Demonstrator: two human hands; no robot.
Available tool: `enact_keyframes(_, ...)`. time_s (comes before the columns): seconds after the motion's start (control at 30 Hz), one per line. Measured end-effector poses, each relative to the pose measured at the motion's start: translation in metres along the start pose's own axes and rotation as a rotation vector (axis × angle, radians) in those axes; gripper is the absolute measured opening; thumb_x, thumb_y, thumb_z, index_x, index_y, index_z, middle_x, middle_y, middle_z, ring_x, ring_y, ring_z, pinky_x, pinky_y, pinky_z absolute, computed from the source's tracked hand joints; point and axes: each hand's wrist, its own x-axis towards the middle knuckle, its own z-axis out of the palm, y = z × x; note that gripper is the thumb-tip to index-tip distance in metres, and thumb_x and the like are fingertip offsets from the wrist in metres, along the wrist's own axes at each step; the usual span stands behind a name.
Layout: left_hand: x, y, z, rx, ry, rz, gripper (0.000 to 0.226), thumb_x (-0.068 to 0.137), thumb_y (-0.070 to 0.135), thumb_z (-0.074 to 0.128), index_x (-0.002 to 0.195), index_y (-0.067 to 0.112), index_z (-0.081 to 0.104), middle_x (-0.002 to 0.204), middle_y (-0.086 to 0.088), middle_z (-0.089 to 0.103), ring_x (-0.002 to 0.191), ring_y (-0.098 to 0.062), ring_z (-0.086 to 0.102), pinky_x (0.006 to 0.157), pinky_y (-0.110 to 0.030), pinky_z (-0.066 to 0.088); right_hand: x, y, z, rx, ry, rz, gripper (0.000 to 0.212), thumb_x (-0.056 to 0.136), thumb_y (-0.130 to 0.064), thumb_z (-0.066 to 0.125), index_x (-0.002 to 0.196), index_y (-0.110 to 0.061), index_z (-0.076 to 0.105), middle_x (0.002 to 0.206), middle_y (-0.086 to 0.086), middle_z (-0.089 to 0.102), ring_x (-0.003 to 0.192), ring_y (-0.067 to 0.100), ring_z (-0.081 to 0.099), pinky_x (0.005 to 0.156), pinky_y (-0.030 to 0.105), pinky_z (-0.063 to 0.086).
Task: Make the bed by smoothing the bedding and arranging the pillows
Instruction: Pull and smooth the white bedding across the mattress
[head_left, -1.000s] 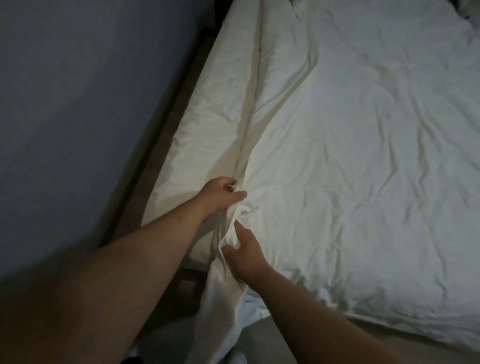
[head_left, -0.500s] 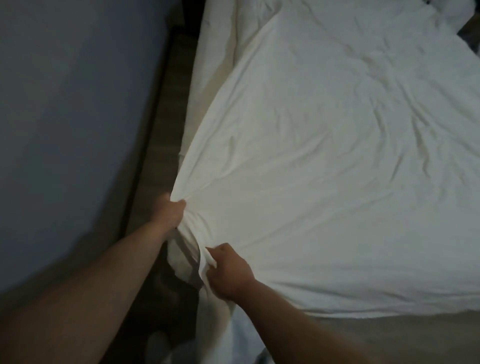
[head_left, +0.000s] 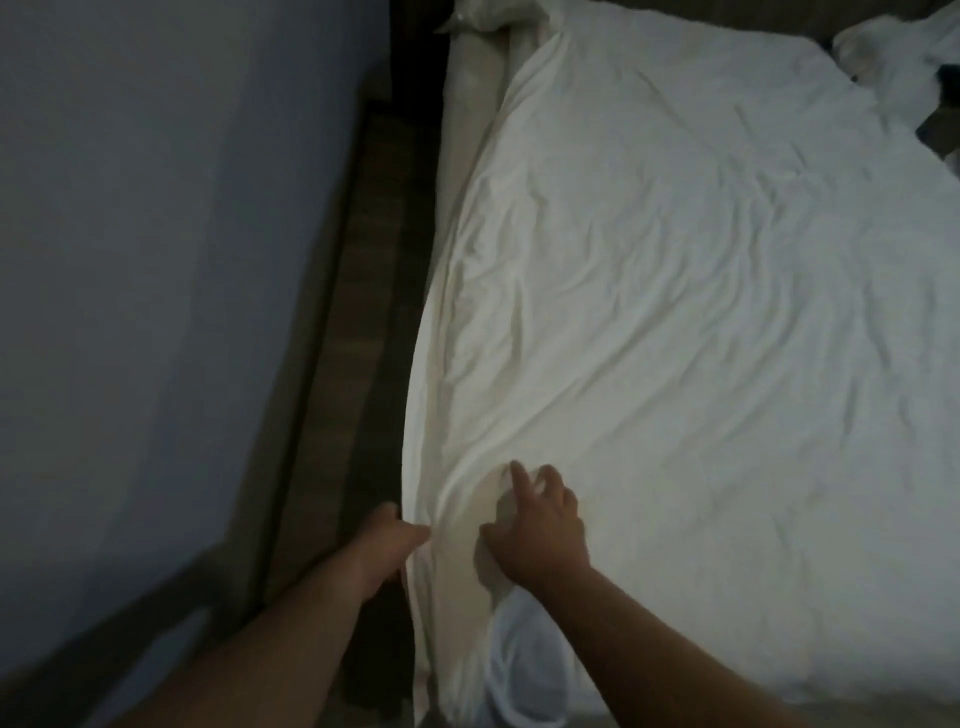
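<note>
- We look down on a wide bed (head_left: 467, 156) covered by a wrinkled white fabric sheet (head_left: 701, 338), which spreads across nearly the whole top of the bed.
- At the bed's near left corner, the left hand (head_left: 387, 545) is curled into a fist against the sheet's edge. Its grip is clenched on that edge, with the thumb pressed to the cloth.
- Just inward from that same corner, the right hand (head_left: 537, 525) lies on the sheet with its grip released. Its fingers (head_left: 517, 475) are spread and fairly straight, touching the fabric without holding it.
- Between the two hands the sheet rises in a long soft fold that runs away along the bed's left side.
- Toward the far end of that left side, the bed's own cream surface shows in a bare strip beside the sheet.
- At the bed's far left corner sits a bunched white cloth lump (head_left: 483, 15), and at its far right corner lies a crumpled white fabric heap (head_left: 883, 62). We cannot tell whether either is a pillow.
- Left of the bed runs a narrow dark wooden floor strip (head_left: 363, 260), and beyond it a plain grey-blue wall (head_left: 156, 208).
</note>
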Motion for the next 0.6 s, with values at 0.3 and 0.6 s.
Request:
enact_keyframes(0.3,0.026,0.023,-0.095,0.213,0.042,0.187,0.003,0.093,0.017,0.06,0.091,0.014,0.06,0.087,-0.01,0.063,0.08,-0.022,0.058,0.068,-0.03,0.045,0.052,-0.019,0.0,-0.191,-0.305,0.228,0.109,0.073,-0.058,0.069,0.148,-0.042,-0.008,0.158,0.013,-0.016,0.144,0.042,-0.007,0.11,0.066,0.017)
enact_keyframes(0.6,0.035,0.04,-0.136,0.455,0.015,0.189,0.004,0.089,0.021,0.064,0.088,0.017,0.062,0.089,-0.007,0.062,0.093,-0.027,0.061,0.081,-0.033,0.047,0.062,-0.021,-0.003,-0.22,-0.343,0.261,0.108,0.068,-0.059,0.072,0.147,-0.043,-0.001,0.156,0.013,-0.007,0.143,0.043,0.003,0.107,0.067,0.023)
